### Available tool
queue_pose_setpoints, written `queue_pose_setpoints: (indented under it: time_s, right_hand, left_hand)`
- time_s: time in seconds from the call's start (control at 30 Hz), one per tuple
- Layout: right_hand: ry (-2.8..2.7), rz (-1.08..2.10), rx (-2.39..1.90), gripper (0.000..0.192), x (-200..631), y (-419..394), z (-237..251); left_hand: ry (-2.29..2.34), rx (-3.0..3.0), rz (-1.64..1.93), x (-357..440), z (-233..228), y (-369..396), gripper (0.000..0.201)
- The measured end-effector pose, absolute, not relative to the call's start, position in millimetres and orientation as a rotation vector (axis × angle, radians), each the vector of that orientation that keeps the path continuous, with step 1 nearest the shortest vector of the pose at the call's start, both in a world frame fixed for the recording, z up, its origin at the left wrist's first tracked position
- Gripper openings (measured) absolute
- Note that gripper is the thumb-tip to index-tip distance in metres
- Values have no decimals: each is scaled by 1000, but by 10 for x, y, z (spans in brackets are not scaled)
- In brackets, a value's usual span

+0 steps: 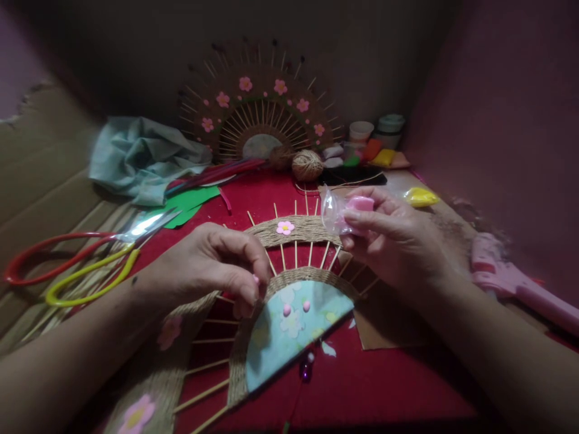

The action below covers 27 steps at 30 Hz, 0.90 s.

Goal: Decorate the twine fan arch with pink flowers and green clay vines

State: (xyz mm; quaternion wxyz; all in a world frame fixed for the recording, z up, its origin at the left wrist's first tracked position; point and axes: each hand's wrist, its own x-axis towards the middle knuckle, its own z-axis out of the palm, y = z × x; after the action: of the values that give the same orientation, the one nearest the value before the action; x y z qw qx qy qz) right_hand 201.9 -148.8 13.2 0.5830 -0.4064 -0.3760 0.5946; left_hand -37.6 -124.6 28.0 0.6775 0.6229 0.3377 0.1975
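My left hand (221, 265) is closed in a pinch, with a small bit of pink clay (256, 280) just showing between thumb and fingers. Gripped in my right hand (393, 235) is a clear plastic bag holding pink clay (360, 206). Below both hands lies a fan-shaped piece of woven twine and thin sticks (312, 274). Its half-round centre (271, 355) is covered in light blue floral material. Two pink clay balls (286, 310) rest on that centre. Pink flowers with yellow middles, such as one flower (284, 228), sit on the outer woven band.
Large scissors (102, 241) with red and yellow handles lie at left, near a green sheet (194, 205) and a crumpled cloth (145, 154). A similar decorated fan (262, 90) stands behind a twine ball (307, 165). A pink glue gun (520, 277) is at right.
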Motion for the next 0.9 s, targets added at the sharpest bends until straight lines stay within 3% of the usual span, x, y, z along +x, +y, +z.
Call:
queue_pose_setpoints:
  time_s: [0.23, 0.63, 0.73, 0.9]
  right_hand:
    - [-857, 1386, -950, 35, 2014, -1492, 118]
    - [-855, 1389, -952, 30, 2008, -1494, 114]
    - [-887, 1381, -938, 32, 2012, -1484, 97]
    - [-915, 1376, -924, 36, 2017, -1478, 77]
  left_hand:
    - [655, 1472, 192, -399, 345, -1272, 15]
    - [559, 1950, 139, -363, 433, -1229, 9]
    - [598, 1830, 94, -391, 391, -1272, 1]
    - [682, 1484, 44, -409, 307, -1326, 8]
